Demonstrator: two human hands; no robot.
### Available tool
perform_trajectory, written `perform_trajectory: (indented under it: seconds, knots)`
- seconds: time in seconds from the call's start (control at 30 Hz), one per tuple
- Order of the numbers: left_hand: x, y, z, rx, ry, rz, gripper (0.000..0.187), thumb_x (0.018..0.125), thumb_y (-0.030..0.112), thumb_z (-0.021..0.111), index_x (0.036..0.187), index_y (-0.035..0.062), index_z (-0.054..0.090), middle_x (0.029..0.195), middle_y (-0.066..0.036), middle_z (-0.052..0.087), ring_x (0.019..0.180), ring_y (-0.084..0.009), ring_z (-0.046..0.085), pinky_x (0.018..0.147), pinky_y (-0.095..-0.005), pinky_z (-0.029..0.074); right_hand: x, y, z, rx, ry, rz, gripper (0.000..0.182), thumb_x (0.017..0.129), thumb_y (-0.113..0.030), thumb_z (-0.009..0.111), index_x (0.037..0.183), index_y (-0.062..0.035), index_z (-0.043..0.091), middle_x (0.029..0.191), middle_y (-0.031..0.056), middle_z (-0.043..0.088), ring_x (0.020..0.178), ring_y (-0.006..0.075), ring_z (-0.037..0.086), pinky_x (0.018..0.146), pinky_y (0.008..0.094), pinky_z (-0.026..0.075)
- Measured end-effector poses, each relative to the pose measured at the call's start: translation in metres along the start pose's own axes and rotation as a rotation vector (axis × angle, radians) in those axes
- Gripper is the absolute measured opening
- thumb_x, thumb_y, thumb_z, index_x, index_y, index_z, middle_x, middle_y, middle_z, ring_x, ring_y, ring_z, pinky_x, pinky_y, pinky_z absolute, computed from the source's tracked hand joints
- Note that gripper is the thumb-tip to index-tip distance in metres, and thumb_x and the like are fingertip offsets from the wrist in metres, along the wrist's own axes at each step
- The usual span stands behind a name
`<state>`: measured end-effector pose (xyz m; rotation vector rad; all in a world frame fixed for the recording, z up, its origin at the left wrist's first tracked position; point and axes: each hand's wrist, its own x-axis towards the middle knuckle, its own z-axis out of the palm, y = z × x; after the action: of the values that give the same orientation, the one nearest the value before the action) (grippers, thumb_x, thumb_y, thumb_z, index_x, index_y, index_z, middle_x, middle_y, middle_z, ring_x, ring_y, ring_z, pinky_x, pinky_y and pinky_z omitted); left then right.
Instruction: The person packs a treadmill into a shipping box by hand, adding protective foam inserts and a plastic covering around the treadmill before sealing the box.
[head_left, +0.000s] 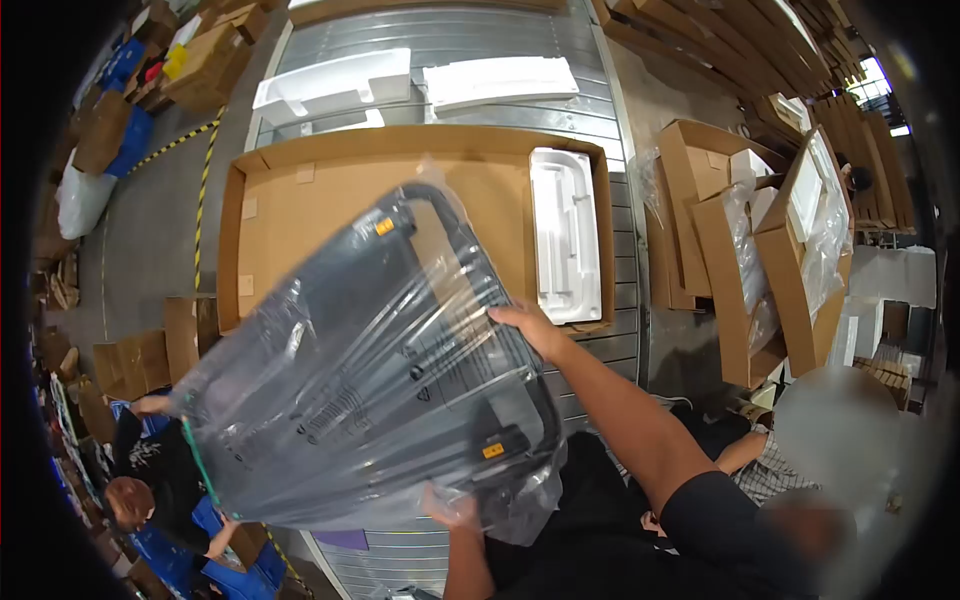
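Observation:
A flat dark machine with a bent tube frame, much like a folded treadmill, is tilted in a clear plastic bag. My right hand is closed on its tube frame through the bag. My left hand grips the lower near edge, its fingers partly covered by plastic. At the far left end, a co-worker's hands hold the bag's green-edged end. Below the machine's upper part lies an open cardboard box, with a white foam insert at its right end.
The box sits on a slatted metal roller conveyor. Two white foam pieces lie behind it. Opened cartons with plastic wrap stand to the right, near another person. Cartons and blue bins crowd the left, beside yellow-black floor tape.

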<state>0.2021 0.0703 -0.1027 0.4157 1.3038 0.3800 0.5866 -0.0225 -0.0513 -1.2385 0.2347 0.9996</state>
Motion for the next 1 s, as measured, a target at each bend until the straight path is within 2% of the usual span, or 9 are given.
perform_trajectory:
  seconds: [0.07, 0.2, 0.33, 0.5, 0.57, 0.63, 0.83, 0.93, 1.0]
  knots:
    - [0.041, -0.017, 0.036, 0.253, -0.131, 0.272, 0.023, 0.088, 0.025, 0.044, 0.088, 0.0085, 0.060, 0.081, -0.001, 0.059, 0.069, -0.0206, 0.056, 0.063, -0.0315, 0.048, 0.042, -0.023, -0.010, 0.041, 0.017, 0.074, 0.043, 0.081, -0.022, 0.063, 0.117, -0.0011, 0.052, 0.098, 0.0090, 0.062, 0.088, 0.0165, 0.060, 0.076, 0.0329, 0.050]
    - [0.105, -0.021, 0.179, -0.297, 0.022, -0.084, 0.035, 0.086, 0.028, 0.047, 0.111, 0.0049, 0.054, 0.101, -0.009, 0.058, 0.094, -0.0282, 0.055, 0.087, -0.0447, 0.044, 0.126, -0.049, -0.054, 0.062, 0.007, -0.033, 0.044, 0.080, -0.022, 0.062, 0.117, -0.0001, 0.050, 0.096, 0.0099, 0.061, 0.078, 0.0170, 0.062, 0.069, 0.0299, 0.052]
    - [0.187, -0.073, 0.227, -0.321, 0.246, -0.120, 0.027, 0.082, 0.025, 0.050, 0.099, 0.0045, 0.057, 0.097, -0.009, 0.057, 0.089, -0.0248, 0.055, 0.078, -0.0398, 0.044, 0.197, -0.031, -0.137, 0.116, 0.054, -0.044, 0.037, 0.082, -0.025, 0.062, 0.109, -0.0009, 0.055, 0.090, 0.0082, 0.063, 0.072, 0.0165, 0.062, 0.066, 0.0289, 0.052]
    - [0.301, -0.166, 0.208, 0.563, -0.121, 0.658, 0.017, 0.080, 0.018, 0.052, 0.088, 0.0032, 0.057, 0.077, -0.006, 0.053, 0.071, -0.0231, 0.053, 0.053, -0.0366, 0.043, 0.240, 0.001, -0.219, 0.230, 0.275, 0.085, 0.035, 0.086, -0.036, 0.059, 0.101, -0.0042, 0.060, 0.083, 0.0057, 0.064, 0.068, 0.0135, 0.062, 0.065, 0.0274, 0.051]
    - [0.283, -0.151, 0.261, 0.055, 0.108, 0.048, 0.016, 0.080, 0.016, 0.051, 0.088, 0.0026, 0.057, 0.080, -0.008, 0.053, 0.072, -0.0239, 0.053, 0.052, -0.0375, 0.043, 0.253, 0.027, -0.242, 0.256, 0.347, 0.082, 0.036, 0.086, -0.043, 0.057, 0.094, -0.0073, 0.062, 0.073, 0.0042, 0.063, 0.059, 0.0134, 0.060, 0.056, 0.0273, 0.050]
    - [0.362, -0.184, 0.176, 1.244, -0.305, 0.793, 0.018, 0.082, 0.016, 0.048, 0.090, 0.0016, 0.056, 0.086, -0.010, 0.054, 0.075, -0.0260, 0.054, 0.055, -0.0416, 0.045, 0.270, 0.064, -0.271, 0.320, 0.313, 0.113, 0.038, 0.085, -0.046, 0.057, 0.083, -0.0087, 0.062, 0.066, 0.0039, 0.061, 0.051, 0.0134, 0.057, 0.048, 0.0274, 0.048]
    - [0.399, -0.162, 0.228, 0.083, -0.277, -0.008, 0.023, 0.083, 0.018, 0.050, 0.100, 0.0030, 0.056, 0.099, -0.014, 0.055, 0.087, -0.0300, 0.055, 0.074, -0.0470, 0.049, 0.314, 0.107, -0.287, 0.357, 0.365, 0.087, 0.055, 0.086, -0.056, 0.050, 0.100, -0.0034, 0.061, 0.088, 0.0102, 0.063, 0.076, 0.0184, 0.061, 0.070, 0.0308, 0.050]
    - [0.419, -0.152, 0.270, 0.062, -0.048, -0.161, 0.025, 0.083, 0.017, 0.052, 0.104, 0.0032, 0.056, 0.102, -0.014, 0.056, 0.089, -0.0291, 0.056, 0.081, -0.0437, 0.048, 0.328, 0.141, -0.288, -0.701, 0.543, 0.103, 0.056, 0.092, -0.049, 0.041, 0.114, 0.0006, 0.056, 0.109, 0.0182, 0.058, 0.110, 0.0313, 0.052, 0.100, 0.0408, 0.033]
    - [0.507, -0.168, 0.187, 0.119, -0.321, -0.165, 0.028, 0.081, 0.019, 0.054, 0.105, 0.0042, 0.055, 0.103, -0.014, 0.055, 0.092, -0.0320, 0.055, 0.082, -0.0486, 0.046, 0.328, 0.144, -0.328, -1.352, 0.317, -0.261, 0.051, 0.091, -0.045, 0.043, 0.116, -0.0017, 0.055, 0.113, 0.0157, 0.057, 0.117, 0.0310, 0.046, 0.102, 0.0466, 0.029]
